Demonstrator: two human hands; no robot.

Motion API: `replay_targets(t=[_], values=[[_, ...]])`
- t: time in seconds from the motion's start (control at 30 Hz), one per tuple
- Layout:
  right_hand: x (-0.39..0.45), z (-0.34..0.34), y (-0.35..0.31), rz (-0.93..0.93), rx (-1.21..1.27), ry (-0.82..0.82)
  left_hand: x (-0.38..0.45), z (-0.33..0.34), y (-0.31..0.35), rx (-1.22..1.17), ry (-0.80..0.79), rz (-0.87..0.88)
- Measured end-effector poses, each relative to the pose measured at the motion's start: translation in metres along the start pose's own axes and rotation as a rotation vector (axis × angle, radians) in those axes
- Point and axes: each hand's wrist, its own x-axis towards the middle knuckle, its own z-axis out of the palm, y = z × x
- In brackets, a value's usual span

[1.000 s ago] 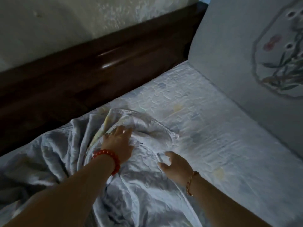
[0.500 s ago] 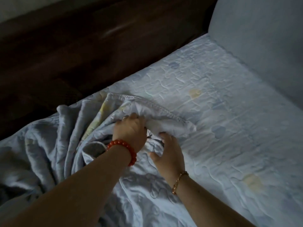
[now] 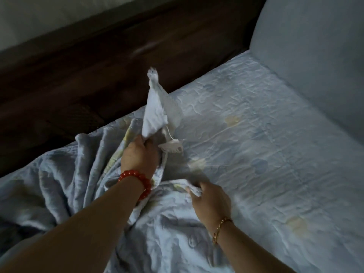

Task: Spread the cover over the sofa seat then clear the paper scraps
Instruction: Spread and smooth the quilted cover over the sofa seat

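Fingers of the left hand [image 3: 138,156] are gripping a raised corner of the cover [image 3: 155,107] at frame centre. Right hand [image 3: 211,201] is pinching its edge lower down.

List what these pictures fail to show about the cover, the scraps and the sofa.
- Paper scraps: none identifiable in the head view; dim, blurred.
- Cover: its left and bottom parts are cut off by the frame edges.
- Left hand fingertips: buried in the lifted corner.
- Right hand fingers: curled under a fold.
- Seat front edge: beyond the right edge.
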Motion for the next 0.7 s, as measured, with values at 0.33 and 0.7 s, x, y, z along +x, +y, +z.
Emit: replay_targets(t=[0.33,0.7], values=[[-0.015,-0.077,0.064,0.179,0.248,0.120,-0.023,0.013,0.061,0.134,-0.056,0.084],[-0.036,-0.166,0.123,0.290,-0.022,0.167,-0.051,0.040,0.134,0.112,-0.131,0.219]])
